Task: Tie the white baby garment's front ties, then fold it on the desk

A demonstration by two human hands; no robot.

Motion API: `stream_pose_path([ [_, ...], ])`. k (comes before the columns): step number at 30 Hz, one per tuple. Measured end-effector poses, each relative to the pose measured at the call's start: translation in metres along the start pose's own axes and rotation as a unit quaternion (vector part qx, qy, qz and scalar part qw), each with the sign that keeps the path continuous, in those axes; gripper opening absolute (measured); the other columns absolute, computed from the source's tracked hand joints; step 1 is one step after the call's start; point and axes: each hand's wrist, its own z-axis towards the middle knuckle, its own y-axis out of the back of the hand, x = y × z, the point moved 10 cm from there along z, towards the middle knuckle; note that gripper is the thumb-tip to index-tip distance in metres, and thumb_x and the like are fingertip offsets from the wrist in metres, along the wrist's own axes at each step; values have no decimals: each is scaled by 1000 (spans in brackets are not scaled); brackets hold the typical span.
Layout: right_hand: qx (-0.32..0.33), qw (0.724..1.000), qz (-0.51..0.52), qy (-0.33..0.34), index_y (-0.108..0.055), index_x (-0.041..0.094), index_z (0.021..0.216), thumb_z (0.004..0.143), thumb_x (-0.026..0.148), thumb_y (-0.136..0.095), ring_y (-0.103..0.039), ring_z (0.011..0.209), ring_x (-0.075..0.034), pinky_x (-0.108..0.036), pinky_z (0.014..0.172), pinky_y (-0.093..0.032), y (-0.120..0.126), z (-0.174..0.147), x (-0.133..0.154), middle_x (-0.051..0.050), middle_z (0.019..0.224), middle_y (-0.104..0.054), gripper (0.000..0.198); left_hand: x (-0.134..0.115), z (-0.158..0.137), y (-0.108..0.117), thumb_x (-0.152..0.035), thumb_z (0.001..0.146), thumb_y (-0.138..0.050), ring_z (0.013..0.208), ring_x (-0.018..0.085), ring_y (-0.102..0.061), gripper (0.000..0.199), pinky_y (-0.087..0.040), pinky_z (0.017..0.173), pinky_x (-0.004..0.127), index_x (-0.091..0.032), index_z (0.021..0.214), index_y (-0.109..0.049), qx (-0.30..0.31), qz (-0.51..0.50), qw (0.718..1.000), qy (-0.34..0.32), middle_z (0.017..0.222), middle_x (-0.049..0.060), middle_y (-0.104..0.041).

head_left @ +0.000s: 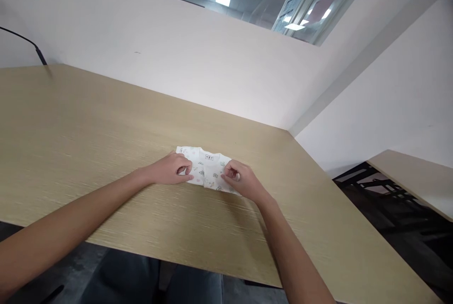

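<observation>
A small white baby shirt (211,169) printed with little drawings lies folded into a flat band on the wooden table, its neckline on the far side. My left hand (175,168) is at its left end, fingers curled and the thumb on the cloth near the front edge. At the right end, my right hand (242,179) has its thumb and fingers bent together against the fabric. Both hands cover parts of the shirt's ends, so the exact grip on the cloth is partly hidden.
The light wooden table (106,124) runs back to a white wall (184,63) with a window above it. A black cable (40,56) hangs at the far left. Beyond the table's right edge stands another tabletop (414,176) with dark framework beneath.
</observation>
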Motion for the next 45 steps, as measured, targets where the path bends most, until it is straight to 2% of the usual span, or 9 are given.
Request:
stream_pose_path([
  [10,-6,1000,-8,15,-51,21,77,87,22,-63,-48,68,-14,-26,64,-37,1,0,1,0,75,-58,16,1,1,-1,-43,95,-62,73,13,-50,34,-32,77,29,-18,74,-52,-1,-3,1000,1,70,-4,-56],
  [20,-35,999,5,4,-53,21,79,92,29,-62,-48,70,-15,-28,66,-39,8,0,5,-1,75,-57,18,0,0,-1,-44,96,-61,73,14,-50,35,-32,79,30,-18,74,-53,0,-6,1000,-4,70,-3,-56],
  [29,-51,998,16,15,-47,21,77,92,29,-62,-46,68,-14,-27,64,-37,8,0,6,1,73,-53,23,-1,1,-1,-43,96,-61,73,14,-49,34,-31,76,29,-18,74,-52,1,-1,1000,2,70,-3,-56],
  [34,-54,998,22,20,-50,21,78,92,33,-64,-48,68,-15,-27,65,-39,8,0,9,0,73,-56,23,0,2,-2,-44,97,-60,73,14,-49,35,-31,78,30,-18,74,-52,1,1,1000,0,70,-3,-57],
  [45,-62,997,27,30,-46,22,77,95,34,-61,-47,68,-15,-28,65,-39,6,-2,12,0,73,-55,26,1,1,-2,-46,97,-59,74,15,-51,35,-32,80,31,-19,75,-53,-4,1,1000,2,71,-2,-57],
])
